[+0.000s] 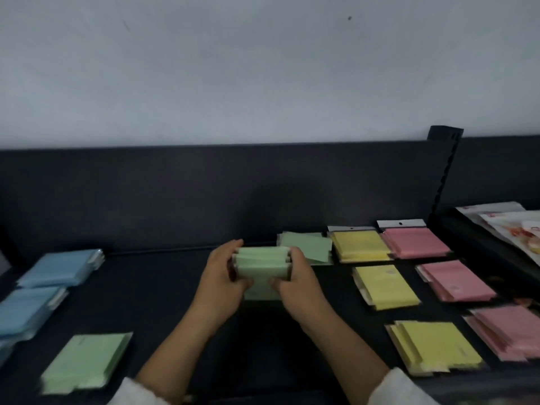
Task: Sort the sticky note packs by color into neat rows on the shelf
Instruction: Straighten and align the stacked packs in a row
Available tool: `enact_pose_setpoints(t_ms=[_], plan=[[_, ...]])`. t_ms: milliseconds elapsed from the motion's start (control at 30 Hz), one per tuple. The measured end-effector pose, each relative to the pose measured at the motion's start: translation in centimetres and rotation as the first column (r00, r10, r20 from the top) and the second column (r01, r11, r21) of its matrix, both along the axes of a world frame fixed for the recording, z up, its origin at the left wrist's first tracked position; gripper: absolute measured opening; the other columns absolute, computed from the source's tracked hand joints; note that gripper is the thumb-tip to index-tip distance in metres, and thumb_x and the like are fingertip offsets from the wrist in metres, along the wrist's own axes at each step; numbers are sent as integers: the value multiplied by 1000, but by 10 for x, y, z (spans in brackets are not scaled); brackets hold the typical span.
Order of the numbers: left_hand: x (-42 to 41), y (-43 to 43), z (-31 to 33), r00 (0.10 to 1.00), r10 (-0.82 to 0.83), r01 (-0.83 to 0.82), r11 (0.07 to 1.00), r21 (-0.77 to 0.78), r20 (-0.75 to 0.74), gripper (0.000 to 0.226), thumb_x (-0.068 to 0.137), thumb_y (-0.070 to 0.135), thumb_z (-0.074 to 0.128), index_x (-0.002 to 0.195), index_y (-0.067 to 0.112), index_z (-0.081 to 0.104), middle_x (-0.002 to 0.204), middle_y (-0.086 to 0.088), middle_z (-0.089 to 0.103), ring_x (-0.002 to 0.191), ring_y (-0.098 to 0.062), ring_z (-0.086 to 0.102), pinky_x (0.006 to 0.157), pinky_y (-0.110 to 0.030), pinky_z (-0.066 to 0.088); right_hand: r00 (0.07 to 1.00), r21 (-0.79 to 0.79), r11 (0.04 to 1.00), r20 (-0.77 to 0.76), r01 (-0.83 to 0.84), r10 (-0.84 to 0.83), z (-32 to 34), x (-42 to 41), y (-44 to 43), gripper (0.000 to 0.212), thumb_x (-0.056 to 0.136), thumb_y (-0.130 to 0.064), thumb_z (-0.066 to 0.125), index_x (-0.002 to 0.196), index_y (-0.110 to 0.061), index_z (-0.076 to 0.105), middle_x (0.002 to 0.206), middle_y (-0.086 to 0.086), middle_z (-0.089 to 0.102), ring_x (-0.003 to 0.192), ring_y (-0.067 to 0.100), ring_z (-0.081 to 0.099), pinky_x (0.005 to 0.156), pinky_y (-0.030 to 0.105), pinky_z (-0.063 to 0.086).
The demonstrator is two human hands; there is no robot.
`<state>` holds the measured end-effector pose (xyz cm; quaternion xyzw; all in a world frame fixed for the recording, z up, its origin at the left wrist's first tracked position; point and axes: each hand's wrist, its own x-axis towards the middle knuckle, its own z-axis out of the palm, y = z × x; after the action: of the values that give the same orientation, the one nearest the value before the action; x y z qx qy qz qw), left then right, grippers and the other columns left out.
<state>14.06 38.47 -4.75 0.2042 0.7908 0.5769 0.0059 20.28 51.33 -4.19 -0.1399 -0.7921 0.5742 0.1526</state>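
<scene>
On the far left of the dark shelf (175, 287), blue packs (58, 268) are lying in overlapping piles, and a loose green pile (87, 362) is sitting near the front edge.

At the middle, the left hand (222, 273) is curling its fingers round the left end of a bundle of green packs (261, 266). The right hand (295, 276) is gripping the opposite end, so the bundle is being held on edge just above the shelf. The view is blurred, so the number of packs in it cannot be told.

These packs are probably light and thin. Their sleeves look smooth, so they are likely to slide against one another and fan out. Squeezing from both short ends, with thumbs steadying the near face, seems the safest hold; a one-handed pinch could let the inner packs slip free.

Just behind the right hand, another green pile (306, 247) is resting askew. Further right, yellow packs (385, 286) and then pink packs (455, 280) are lying in front-to-back rows.
</scene>
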Motion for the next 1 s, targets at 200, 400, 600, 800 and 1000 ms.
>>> enact_pose_setpoints(t_ms=[200,400,600,800,1000], plan=[[-8,-16,-15,990,-18,32,995,-99,138,64,79,-8,60,134,17,41,129,-4,53,116,-17,52,102,-36,43,994,-7,996,72,-87,88,-18,-10,-13,41,85,4,56,117,-20,47,114,2,58,107,16,54,84,23,43],[0,-7,-30,989,-6,38,975,-221,146,56,89,-1,47,139,16,31,131,-4,49,110,-9,45,90,-18,34,991,-20,997,116,-71,72,-35,-13,-17,60,88,3,50,139,-20,28,127,3,51,114,16,49,98,26,39],[-3,-9,-22,998,3,25,917,-399,70,46,93,6,42,138,10,30,133,-10,48,115,-19,48,82,-15,31,987,64,995,146,-81,71,-32,-19,-25,61,91,2,44,143,-16,17,121,2,48,105,13,46,90,23,37],[-10,-32,26,995,-34,-22,831,-555,-90,32,91,11,52,122,5,51,124,-16,58,111,-27,56,90,-28,42,998,-10,999,52,-36,36,-6,-21,-34,38,89,-1,52,123,-16,41,118,8,57,104,20,54,91,34,46],[-43,-122,85,999,-50,37,767,-641,-2,24,88,20,59,109,8,60,110,-9,64,103,-25,60,87,-32,48,960,-238,932,-1,-274,281,34,-42,-86,26,88,-8,55,111,-21,56,108,2,66,99,18,63,86,37,54]])
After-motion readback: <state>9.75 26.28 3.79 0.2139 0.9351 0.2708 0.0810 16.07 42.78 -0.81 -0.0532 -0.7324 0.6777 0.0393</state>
